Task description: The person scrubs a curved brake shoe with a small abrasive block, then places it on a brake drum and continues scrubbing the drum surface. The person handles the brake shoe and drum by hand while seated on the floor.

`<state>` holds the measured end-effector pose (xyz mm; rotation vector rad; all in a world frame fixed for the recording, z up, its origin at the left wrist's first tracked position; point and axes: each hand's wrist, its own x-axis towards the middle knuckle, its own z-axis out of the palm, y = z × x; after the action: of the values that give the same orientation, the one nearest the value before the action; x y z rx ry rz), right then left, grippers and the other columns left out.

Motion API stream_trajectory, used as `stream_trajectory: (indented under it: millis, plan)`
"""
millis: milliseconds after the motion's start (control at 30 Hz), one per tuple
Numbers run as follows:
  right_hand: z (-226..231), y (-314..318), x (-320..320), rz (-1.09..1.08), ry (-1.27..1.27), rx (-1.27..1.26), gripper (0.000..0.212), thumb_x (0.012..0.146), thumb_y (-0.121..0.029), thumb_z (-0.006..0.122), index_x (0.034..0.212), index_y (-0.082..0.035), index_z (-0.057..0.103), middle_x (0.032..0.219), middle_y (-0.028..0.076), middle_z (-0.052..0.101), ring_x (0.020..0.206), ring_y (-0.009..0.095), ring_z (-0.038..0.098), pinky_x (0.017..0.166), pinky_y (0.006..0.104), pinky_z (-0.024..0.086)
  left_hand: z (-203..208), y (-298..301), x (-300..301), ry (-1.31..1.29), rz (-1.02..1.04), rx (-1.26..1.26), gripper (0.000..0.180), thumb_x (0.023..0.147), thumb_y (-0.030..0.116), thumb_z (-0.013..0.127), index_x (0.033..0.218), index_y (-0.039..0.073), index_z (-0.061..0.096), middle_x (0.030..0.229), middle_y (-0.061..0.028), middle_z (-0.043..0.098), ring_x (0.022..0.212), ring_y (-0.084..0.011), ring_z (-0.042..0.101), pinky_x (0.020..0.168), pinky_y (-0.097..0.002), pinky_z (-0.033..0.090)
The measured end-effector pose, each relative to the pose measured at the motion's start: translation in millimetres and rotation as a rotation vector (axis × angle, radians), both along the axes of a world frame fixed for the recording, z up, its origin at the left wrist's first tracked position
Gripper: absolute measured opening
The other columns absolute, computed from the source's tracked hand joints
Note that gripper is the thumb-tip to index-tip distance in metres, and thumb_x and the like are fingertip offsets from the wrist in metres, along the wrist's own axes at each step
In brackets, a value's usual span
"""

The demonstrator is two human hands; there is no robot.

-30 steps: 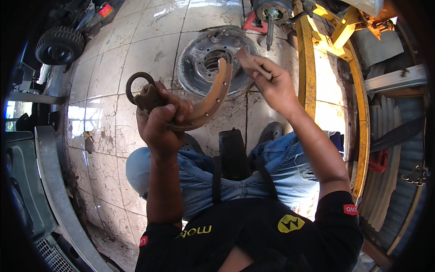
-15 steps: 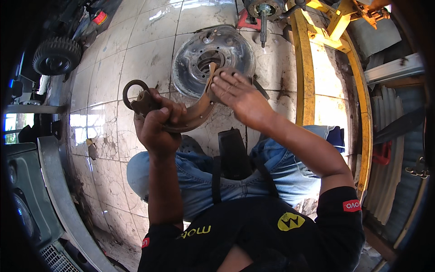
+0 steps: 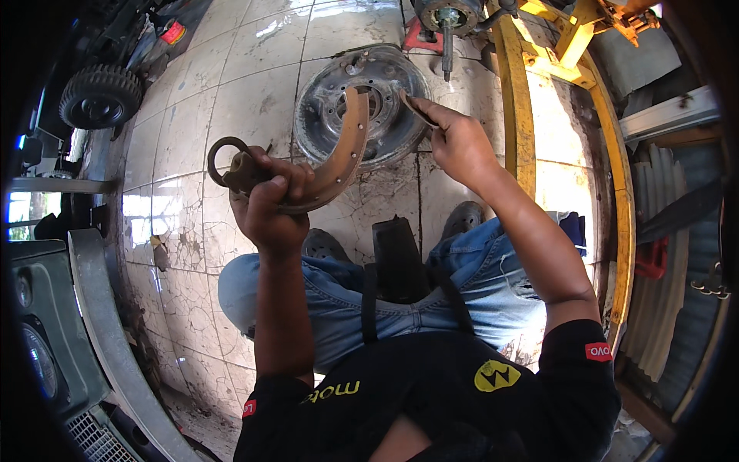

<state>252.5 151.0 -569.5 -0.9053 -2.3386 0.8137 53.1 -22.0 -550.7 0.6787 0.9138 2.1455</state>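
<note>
My left hand (image 3: 277,200) is closed around the lower end of a curved brake shoe (image 3: 352,142), whose brown lining carries a row of rivets. A dark metal ring (image 3: 215,165) stands out beside that end, left of my fingers. The shoe's free end points away from me, over the brake drum. My right hand (image 3: 466,146) pinches a thin, curled brown sheet that looks like sandpaper (image 3: 416,110). It is held apart from the shoe, to its right. Below both hands the round, worn metal brake drum (image 3: 319,127) lies on the tiles.
An axle hub with a shaft (image 3: 447,46) stands beyond the drum, near a red stand (image 3: 423,36). To the right runs a yellow metal frame (image 3: 517,115). A tyre (image 3: 100,96) is at far left, and a vehicle front with a bumper (image 3: 115,339) at lower left.
My right hand has lifted off the brake shoe and moved right, taking the brown sheet with it. The shoe stays in my left hand, its far end now uncovered.
</note>
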Motion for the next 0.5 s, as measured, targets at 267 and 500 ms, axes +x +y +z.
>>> stream_trajectory:
  millis: [267, 500]
  plan:
    - [12.3, 7.8, 3.8, -0.117, -0.051, -0.112, 0.04, 0.089, 0.001, 0.05, 0.127, -0.006, 0.061, 0.109, 0.022, 0.068, 0.098, 0.03, 0.069, 0.086, 0.0352, 0.051, -5.0, 19.0, -11.5, -0.216, 0.216, -0.029, 0.023, 0.077, 0.005, 0.052, 0.1, 0.006, 0.049, 0.072, -0.0044, 0.051, 0.062, -0.0161, 0.049, 0.083, -0.0427, 0.049]
    - [2.7, 11.3, 6.7, -0.102, 0.039, -0.062, 0.041, 0.087, -0.002, 0.049, 0.125, -0.009, 0.063, 0.09, 0.026, 0.066, 0.082, 0.037, 0.068, 0.077, 0.0417, 0.052, -13.0, 42.5, -51.3, -0.702, 0.293, 0.004, 0.009, 0.08, 0.01, 0.044, 0.073, 0.007, 0.041, 0.067, -0.0063, 0.046, 0.067, -0.0224, 0.055, 0.095, -0.0573, 0.048]
